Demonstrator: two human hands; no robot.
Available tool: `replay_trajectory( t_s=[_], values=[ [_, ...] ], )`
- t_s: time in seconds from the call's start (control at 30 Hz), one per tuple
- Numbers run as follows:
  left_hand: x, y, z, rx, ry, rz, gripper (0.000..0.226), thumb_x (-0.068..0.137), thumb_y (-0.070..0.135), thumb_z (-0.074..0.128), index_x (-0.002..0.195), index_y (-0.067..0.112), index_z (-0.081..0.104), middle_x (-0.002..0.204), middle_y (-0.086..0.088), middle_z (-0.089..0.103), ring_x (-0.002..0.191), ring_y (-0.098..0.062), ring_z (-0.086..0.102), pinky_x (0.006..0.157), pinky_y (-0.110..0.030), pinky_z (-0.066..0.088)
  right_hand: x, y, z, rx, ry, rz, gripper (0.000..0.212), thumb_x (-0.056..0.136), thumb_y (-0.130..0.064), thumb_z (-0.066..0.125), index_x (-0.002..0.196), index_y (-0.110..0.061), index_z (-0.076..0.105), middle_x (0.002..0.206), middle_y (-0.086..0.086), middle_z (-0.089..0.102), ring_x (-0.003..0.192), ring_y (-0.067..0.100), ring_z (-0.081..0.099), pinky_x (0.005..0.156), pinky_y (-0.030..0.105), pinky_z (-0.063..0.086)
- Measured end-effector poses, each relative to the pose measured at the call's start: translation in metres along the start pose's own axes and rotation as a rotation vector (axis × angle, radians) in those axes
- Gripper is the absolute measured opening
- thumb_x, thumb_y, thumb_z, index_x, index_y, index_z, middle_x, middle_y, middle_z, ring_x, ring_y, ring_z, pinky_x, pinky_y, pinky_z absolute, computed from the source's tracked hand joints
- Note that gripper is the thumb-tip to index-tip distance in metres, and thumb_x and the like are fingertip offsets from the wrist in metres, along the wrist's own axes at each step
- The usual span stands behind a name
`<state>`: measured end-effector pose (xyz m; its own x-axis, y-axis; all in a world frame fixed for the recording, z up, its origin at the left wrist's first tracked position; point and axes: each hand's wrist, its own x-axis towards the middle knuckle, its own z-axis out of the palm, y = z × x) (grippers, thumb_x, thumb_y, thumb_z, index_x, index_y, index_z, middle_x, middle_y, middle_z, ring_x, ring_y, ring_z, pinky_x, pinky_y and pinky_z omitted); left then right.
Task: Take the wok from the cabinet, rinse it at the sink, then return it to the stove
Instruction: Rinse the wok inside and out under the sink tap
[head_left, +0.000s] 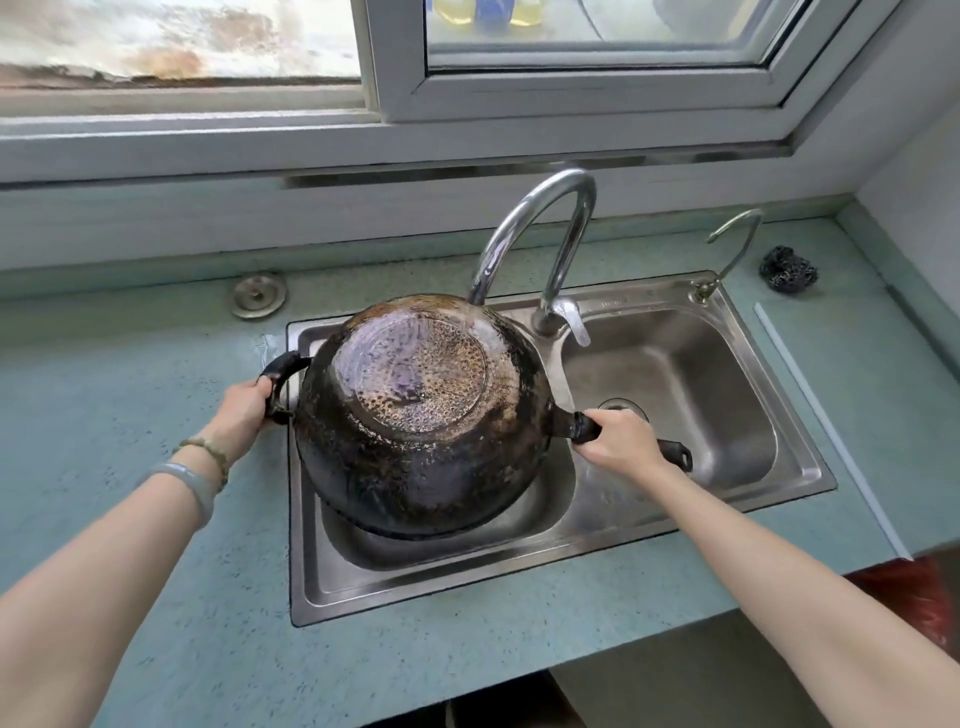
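Both hands are holding the wok (421, 415) upside down over the sink (691, 374): left hand (241, 410) gripping its loop handle (280, 379), right hand (623, 441) gripping its long handle (675, 451).

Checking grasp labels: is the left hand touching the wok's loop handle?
Touching. The head view shows the left hand with its fingers curled round the loop handle of the upturned wok.

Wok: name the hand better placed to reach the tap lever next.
Probably right. The right hand, gripping the long handle of the wok, is near the tap lever; the left hand holds the loop handle on the wok's far side.
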<state>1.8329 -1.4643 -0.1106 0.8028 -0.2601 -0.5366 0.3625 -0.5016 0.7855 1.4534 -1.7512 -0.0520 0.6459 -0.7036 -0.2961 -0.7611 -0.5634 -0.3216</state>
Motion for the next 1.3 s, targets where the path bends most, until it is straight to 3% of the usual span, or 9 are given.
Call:
replay_trajectory(
  t_s=[0.2,0.33,0.43,0.6,0.73,0.83,1.0,1.17,1.3],
  values=[
    [0.008,-0.001,-0.006,-0.061,0.089,-0.059,0.024,0.1,0.018,0.039,0.095,-0.001,0.054,0.074,-0.012,0.049,0.038,-0.012,0.055,0.053,-0.03,0.042,0.023,-0.013,0.007,0.022,-0.034,-0.027,0.015,0.077,-0.035,0.064,0.081,-0.021,0.065,0.085,0.01,0.072,0.091,0.036,0.062,0.065,0.035,0.039],
    [0.016,-0.004,-0.007,-0.108,0.129,-0.092,0.031,0.1,0.016,0.039,0.072,0.009,0.05,0.075,-0.01,0.048,0.061,-0.018,0.046,0.064,-0.03,0.04,0.037,-0.018,0.008,0.065,-0.05,-0.014,0.01,0.077,-0.028,0.067,0.077,-0.021,0.06,0.084,0.011,0.07,0.086,0.034,0.062,0.063,0.034,0.04],
    [0.024,-0.008,-0.009,-0.117,0.142,-0.089,0.027,0.098,0.014,0.04,0.075,0.007,0.052,0.075,-0.008,0.049,0.066,-0.02,0.046,0.067,-0.032,0.04,0.046,-0.019,0.01,0.071,-0.057,-0.033,0.018,0.076,-0.026,0.068,0.071,-0.022,0.051,0.082,0.012,0.069,0.084,0.036,0.062,0.067,0.037,0.043],
    [0.041,-0.016,-0.01,-0.103,0.18,-0.068,0.018,0.096,0.016,0.039,0.103,0.003,0.05,0.1,-0.015,0.052,0.093,-0.026,0.049,0.083,-0.038,0.041,0.056,-0.02,0.013,0.058,-0.077,-0.052,0.03,0.081,-0.037,0.07,0.07,-0.019,0.049,0.081,0.008,0.067,0.083,0.033,0.059,0.072,0.036,0.036],
    [0.05,-0.017,-0.013,-0.082,0.186,-0.066,0.021,0.095,0.018,0.04,0.101,0.002,0.052,0.079,-0.009,0.051,0.086,-0.025,0.048,0.081,-0.038,0.038,0.061,-0.021,0.016,0.098,-0.083,-0.062,0.028,0.082,-0.038,0.07,0.072,-0.021,0.051,0.081,0.008,0.068,0.085,0.033,0.061,0.078,0.04,0.04],
    [0.058,-0.02,-0.017,-0.06,0.195,-0.063,0.023,0.094,0.02,0.043,0.104,0.002,0.054,0.09,-0.013,0.052,0.089,-0.025,0.046,0.081,-0.037,0.037,0.065,-0.021,0.017,0.105,-0.094,-0.072,0.024,0.082,-0.038,0.071,0.076,-0.024,0.052,0.086,0.009,0.069,0.088,0.033,0.062,0.081,0.041,0.042],
    [0.061,-0.022,-0.016,-0.049,0.196,-0.09,0.02,0.092,0.019,0.044,0.08,0.007,0.054,0.076,-0.011,0.05,0.088,-0.024,0.046,0.079,-0.037,0.037,0.071,-0.02,0.019,0.091,-0.081,-0.082,0.023,0.084,-0.038,0.068,0.084,-0.016,0.062,0.089,0.01,0.07,0.09,0.034,0.062,0.08,0.04,0.041],
    [0.048,-0.014,-0.006,-0.074,0.2,-0.083,0.026,0.094,0.013,0.042,0.069,0.012,0.048,0.068,-0.008,0.044,0.069,-0.024,0.043,0.066,-0.033,0.038,0.075,-0.018,0.022,0.018,-0.068,-0.089,0.015,0.086,-0.03,0.063,0.087,-0.015,0.06,0.09,0.009,0.07,0.09,0.036,0.061,0.083,0.041,0.04],
    [0.047,-0.016,-0.002,-0.035,0.201,-0.074,0.032,0.096,0.016,0.044,0.064,0.011,0.046,0.063,-0.01,0.039,0.059,-0.024,0.036,0.06,-0.033,0.031,0.076,-0.013,0.024,-0.033,-0.054,-0.097,0.012,0.081,-0.018,0.058,0.078,-0.018,0.047,0.085,0.01,0.065,0.088,0.038,0.058,0.071,0.04,0.034]
  ],
)
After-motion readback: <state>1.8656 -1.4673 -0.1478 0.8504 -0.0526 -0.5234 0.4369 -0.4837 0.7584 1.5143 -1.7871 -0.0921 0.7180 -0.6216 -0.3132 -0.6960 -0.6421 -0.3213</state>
